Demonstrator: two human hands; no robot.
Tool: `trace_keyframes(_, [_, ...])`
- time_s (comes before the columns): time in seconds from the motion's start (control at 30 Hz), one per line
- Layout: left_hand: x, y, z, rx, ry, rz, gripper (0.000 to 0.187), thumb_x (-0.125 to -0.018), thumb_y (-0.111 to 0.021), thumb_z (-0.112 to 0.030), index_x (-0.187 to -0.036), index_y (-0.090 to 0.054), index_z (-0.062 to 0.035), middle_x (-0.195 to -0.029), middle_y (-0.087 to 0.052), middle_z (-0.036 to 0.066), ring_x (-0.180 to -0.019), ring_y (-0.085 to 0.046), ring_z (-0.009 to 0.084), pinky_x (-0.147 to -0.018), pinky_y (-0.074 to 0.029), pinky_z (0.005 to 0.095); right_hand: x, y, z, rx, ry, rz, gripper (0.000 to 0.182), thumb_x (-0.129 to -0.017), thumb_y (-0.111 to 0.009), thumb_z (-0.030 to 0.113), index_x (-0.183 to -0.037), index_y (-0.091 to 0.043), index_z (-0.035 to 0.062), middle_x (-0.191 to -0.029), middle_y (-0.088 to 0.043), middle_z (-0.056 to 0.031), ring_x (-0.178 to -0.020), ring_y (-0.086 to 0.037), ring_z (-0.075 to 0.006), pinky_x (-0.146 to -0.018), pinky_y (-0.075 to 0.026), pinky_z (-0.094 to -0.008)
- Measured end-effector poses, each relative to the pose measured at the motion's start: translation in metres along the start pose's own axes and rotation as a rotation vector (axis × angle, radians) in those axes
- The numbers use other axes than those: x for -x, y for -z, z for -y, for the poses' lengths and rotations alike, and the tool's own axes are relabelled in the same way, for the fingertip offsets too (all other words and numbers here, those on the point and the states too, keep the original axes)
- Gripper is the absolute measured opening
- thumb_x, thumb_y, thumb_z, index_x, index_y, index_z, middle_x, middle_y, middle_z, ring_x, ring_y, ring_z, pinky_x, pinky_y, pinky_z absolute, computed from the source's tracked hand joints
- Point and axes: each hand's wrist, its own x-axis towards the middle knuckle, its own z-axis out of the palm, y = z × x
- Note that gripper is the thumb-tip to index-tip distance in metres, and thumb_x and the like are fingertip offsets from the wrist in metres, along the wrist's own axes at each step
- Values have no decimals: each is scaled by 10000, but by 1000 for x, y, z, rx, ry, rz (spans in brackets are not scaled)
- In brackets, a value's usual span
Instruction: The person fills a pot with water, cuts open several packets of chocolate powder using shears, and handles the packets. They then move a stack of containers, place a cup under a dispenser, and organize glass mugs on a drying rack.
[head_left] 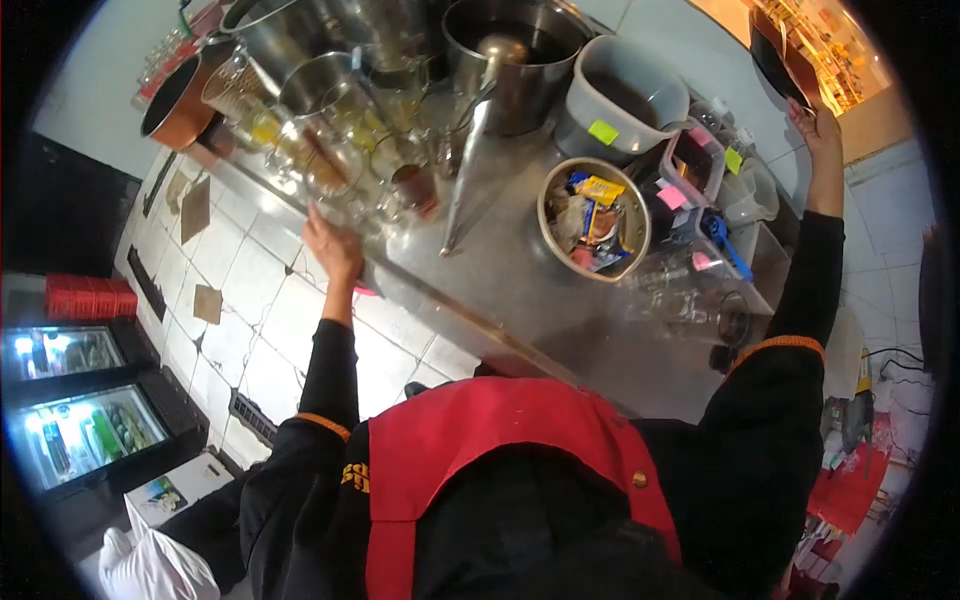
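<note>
High at the right, my right hand (818, 132) grips the rim of a dark, shallow, round tray-like thing (778, 55) at the opening in the wall. My left hand (334, 250) is at the front edge of the steel table (500, 300), with fingers stretched toward the glassware and nothing visible in it. Just beyond that hand stand several clear glasses and mugs (400, 185), one with dark reddish residue. A long-handled ladle (468, 170) leans from the steel pot (515, 60) down onto the table.
A metal bowl (545, 225) holds wrappers. Behind it stands a grey tub (625, 95) of dark liquid. Plastic containers (690, 165) line the wall, with clear glasses (725, 315) at the right. A copper-coloured pot (180, 105) sits at the far left corner. Lit fridges (90, 430) stand left.
</note>
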Motion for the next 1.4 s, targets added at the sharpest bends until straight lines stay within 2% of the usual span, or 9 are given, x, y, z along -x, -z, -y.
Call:
trace_keyframes(0.3, [32,27,29,169,-152,-125,612,-778,-557,-87,-1308,-272,16,-1231,-352,271,-1160,-306,395,-965,-274,430,234,-99,-47,27,16,225,241,-819,-508,124,-998,-512,-38,-875,-591,-168,-743,-598,-198,-639,-522,-317])
trace_keyframes(0.37, [64,40,62,208,-105,-65,571,-826,-532,-158,-1315,-285,2,-1289,-291,269,-1191,-275,390,-999,-209,444,298,-114,-80,500,539,474,246,-792,-531,130,-975,-526,-35,-838,-591,-145,-685,-600,-195,-584,-526,-318])
trace_keyframes(0.43, [106,51,107,145,-29,50,522,-854,-506,-194,-1303,-318,-8,-1277,-303,265,-1174,-292,384,-981,-231,448,357,-140,-98,629,443,370,241,-763,-531,101,-968,-532,-26,-809,-587,-131,-616,-590,-197,-541,-526,-317])
trace_keyframes(0.5, [160,56,179,20,-33,302,448,-855,-496,-220,-1240,-410,-7,-1130,-442,265,-1046,-390,394,-900,-302,453,367,-140,-139,-59,-186,319,300,-743,-518,60,-1035,-492,-5,-781,-577,-123,-576,-582,-200,-494,-526,-333])
trace_keyframes(0.67, [291,89,351,-196,130,1126,435,-721,-630,-385,-992,-598,-46,-927,-615,171,-921,-561,350,-780,-449,420,450,-171,-197,-93,-301,282,410,-752,-516,75,-1152,-430,70,-743,-579,-100,-537,-568,-188,-464,-518,-352])
trace_keyframes(0.7, [328,82,388,-244,-78,1058,424,-731,-627,-359,-1017,-599,-46,-775,-630,155,-751,-608,308,-664,-484,386,456,-172,-211,-102,-328,308,419,-755,-507,64,-1164,-420,85,-744,-575,-99,-529,-567,-192,-454,-516,-350])
trace_keyframes(0.8, [334,123,399,-257,190,1319,415,-736,-623,-340,-1026,-598,-45,-728,-622,140,-688,-600,279,-618,-479,367,464,-172,-251,-128,-390,386,449,-756,-481,42,-1188,-377,105,-830,-551,-97,-590,-566,-198,-432,-503,-365])
trace_keyframes(1.17, [237,118,309,153,639,894,366,-756,-604,-231,-1064,-591,-34,-556,-563,54,-440,-498,121,-428,-412,272,436,-170,-318,-17,-433,345,412,-814,-504,96,-1199,-360,115,-949,-527,-93,-710,-572,-215,-483,-503,-384])
trace_keyframes(1.4, [267,81,311,70,625,943,353,-722,-652,-284,-997,-633,-65,-961,-621,188,-939,-587,306,-807,-459,353,427,-181,-281,320,-446,326,621,-768,-625,405,-1234,-373,79,-959,-579,-96,-744,-600,-212,-544,-514,-347])
